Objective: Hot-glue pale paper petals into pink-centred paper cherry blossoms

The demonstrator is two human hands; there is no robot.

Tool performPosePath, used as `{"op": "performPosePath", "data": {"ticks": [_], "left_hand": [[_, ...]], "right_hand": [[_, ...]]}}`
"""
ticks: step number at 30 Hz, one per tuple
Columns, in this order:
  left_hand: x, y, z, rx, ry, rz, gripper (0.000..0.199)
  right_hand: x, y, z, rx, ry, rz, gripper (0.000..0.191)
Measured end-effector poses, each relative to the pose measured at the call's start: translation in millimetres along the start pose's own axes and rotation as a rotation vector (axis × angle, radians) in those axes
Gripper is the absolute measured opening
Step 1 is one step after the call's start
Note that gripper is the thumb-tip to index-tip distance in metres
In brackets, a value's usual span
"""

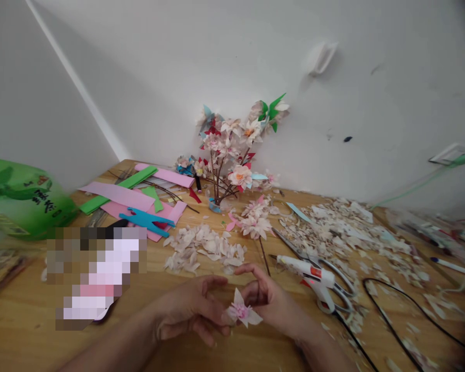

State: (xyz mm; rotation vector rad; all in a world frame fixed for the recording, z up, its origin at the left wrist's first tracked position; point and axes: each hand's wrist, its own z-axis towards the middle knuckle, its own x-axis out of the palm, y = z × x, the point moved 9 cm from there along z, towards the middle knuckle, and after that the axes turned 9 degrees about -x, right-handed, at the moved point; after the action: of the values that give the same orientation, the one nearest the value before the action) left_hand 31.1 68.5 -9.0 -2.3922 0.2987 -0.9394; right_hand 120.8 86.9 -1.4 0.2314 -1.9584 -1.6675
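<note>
Many flowers (228,144) look done, loose petals (207,248) lie unused, my right hand (269,299) pinches a sparse flower (241,311), left hand's (197,305) grip unclear.

One head cam here, worn up top and looking forward and down across the desk (19,320). The left grip (194,307) and right grip (263,297) sit pretty close to it, low in the middle, with the forearms (127,338) running in from the bottom edge. Farther off, the wall (170,62) fills the upper part, and its corner line (75,80) runs down on the left.
</note>
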Motion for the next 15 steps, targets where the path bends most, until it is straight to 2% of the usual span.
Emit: {"op": "performPosePath", "data": {"ticks": [4, 10, 12, 15], "left_hand": [[2.5, 0.8, 0.2, -0.020, 0.014, 0.001, 0.081], [4.5, -1.4, -2.5, 0.017, 0.005, 0.024, 0.068], [5.5, -6.2, -6.7, 0.059, 0.011, 0.025, 0.065], [10.6, -10.0, -10.4, 0.066, 0.085, 0.026, 0.076]], "right_hand": [[1.6, -1.0, -0.1, 0.006, 0.009, 0.000, 0.053], [6.3, -2.3, 1.6, 0.017, 0.033, 0.033, 0.053], [4.8, -1.5, 2.3, 0.015, 0.008, 0.033, 0.053], [-0.3, 4.8, 3.6, -0.025, -0.071, 0.073, 0.053]]}}
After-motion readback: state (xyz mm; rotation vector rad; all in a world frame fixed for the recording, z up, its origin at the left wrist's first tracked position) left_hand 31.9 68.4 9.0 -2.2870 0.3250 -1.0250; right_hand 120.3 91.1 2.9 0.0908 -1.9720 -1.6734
